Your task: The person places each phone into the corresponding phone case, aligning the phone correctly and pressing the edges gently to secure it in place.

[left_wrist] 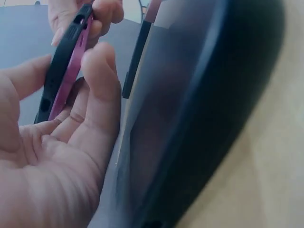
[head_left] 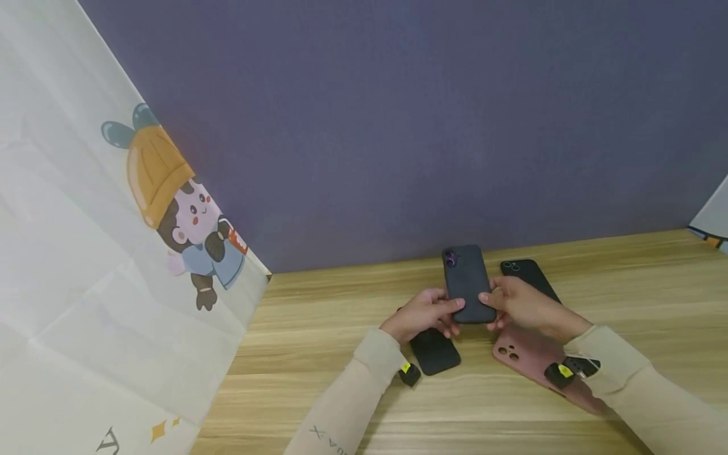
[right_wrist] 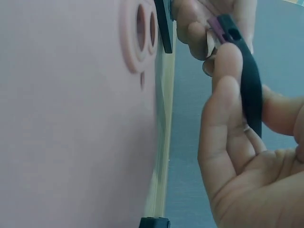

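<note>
Both hands hold up a purple phone in a black phone case [head_left: 469, 281], its back toward the head camera and purple lenses at the upper left. My left hand [head_left: 423, 314] pinches its lower left corner, thumb on the back. On the lower right side, my right hand [head_left: 523, 305] pinches it with the thumb in front and fingers behind. In the left wrist view, a purple-pink phone edge [left_wrist: 71, 76] shows along the black case [left_wrist: 59, 64]. The right wrist view shows the case [right_wrist: 251, 88] edge-on between thumb and fingers.
A black phone-shaped item [head_left: 436, 355] lies below my left hand. Behind my right hand is another black one [head_left: 526, 273] with camera rings. Under the right wrist lies a pink phone case [head_left: 526, 354]. A dark blue-grey panel [head_left: 398, 126] stands behind the wooden table [head_left: 318, 328].
</note>
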{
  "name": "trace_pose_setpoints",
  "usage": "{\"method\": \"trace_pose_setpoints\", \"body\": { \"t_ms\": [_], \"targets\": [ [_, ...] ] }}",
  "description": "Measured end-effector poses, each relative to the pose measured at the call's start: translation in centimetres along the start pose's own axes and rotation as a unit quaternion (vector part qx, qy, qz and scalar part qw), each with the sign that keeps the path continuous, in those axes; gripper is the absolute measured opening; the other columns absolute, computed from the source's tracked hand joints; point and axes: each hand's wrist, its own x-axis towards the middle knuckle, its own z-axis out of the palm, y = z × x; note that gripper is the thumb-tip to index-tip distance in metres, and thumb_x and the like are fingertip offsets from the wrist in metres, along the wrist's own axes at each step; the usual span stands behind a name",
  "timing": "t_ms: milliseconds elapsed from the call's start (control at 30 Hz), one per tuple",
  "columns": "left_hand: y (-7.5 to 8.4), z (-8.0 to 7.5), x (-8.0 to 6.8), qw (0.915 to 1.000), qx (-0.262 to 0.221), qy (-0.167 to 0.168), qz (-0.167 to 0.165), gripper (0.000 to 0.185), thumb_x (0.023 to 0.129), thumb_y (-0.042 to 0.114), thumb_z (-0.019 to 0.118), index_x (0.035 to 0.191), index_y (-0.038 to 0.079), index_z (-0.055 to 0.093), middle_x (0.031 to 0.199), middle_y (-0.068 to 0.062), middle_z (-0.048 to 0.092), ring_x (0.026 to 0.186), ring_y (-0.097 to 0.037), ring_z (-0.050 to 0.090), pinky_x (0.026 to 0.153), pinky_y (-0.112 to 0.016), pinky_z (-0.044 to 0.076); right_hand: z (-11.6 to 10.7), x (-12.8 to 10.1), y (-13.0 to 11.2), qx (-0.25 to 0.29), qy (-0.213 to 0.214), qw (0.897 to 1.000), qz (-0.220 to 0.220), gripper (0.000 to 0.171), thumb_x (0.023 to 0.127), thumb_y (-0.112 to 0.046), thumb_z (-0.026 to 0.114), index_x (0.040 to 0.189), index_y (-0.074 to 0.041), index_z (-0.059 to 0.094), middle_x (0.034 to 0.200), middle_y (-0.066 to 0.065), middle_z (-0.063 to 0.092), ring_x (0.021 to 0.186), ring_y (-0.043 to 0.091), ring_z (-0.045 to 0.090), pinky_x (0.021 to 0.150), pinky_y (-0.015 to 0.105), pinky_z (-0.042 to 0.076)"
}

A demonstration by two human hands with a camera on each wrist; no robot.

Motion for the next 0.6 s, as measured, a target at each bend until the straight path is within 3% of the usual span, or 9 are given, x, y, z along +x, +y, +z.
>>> {"method": "trace_pose_setpoints", "body": {
  "t_ms": [133, 367, 600],
  "targets": [
    [0.43, 0.40, -0.17, 0.9990, 0.037, 0.026, -0.001, 0.028, 0.106, 0.031, 0.057, 0.107, 0.004, 0.067, 0.081, -0.011, 0.073, 0.066, -0.012, 0.069, 0.060, -0.025, 0.057, 0.09, 0.04, -0.05, 0.006, 0.012, 1.000, 0.007, 0.038, 0.110, -0.023, 0.047, 0.131, 0.009, 0.045, 0.092, 0.015, 0.069, 0.077, 0.024, 0.072, 0.069, 0.037, 0.061],
    [0.67, 0.64, -0.36, 0.9981, 0.052, 0.031, 0.012, 0.033, 0.109, 0.027, 0.051, 0.114, -0.001, 0.067, 0.095, -0.029, 0.074, 0.067, -0.011, 0.069, 0.062, -0.024, 0.056, -0.06, 0.25, -0.12, -0.003, 0.022, 1.000, -0.001, 0.041, 0.108, -0.025, 0.054, 0.129, 0.008, 0.044, 0.083, 0.013, 0.072, 0.072, 0.023, 0.073, 0.067, 0.038, 0.061],
    [0.46, 0.47, -0.26, 0.9980, 0.057, 0.024, 0.010, 0.031, 0.109, 0.025, 0.049, 0.117, 0.000, 0.066, 0.091, -0.025, 0.075, 0.067, -0.011, 0.069, 0.063, -0.024, 0.056, -0.18, 0.25, -0.36, -0.025, 0.025, 0.999, -0.007, 0.039, 0.106, -0.027, 0.058, 0.122, 0.007, 0.048, 0.073, 0.011, 0.072, 0.069, 0.029, 0.073, 0.066, 0.040, 0.062]
  ]
}}
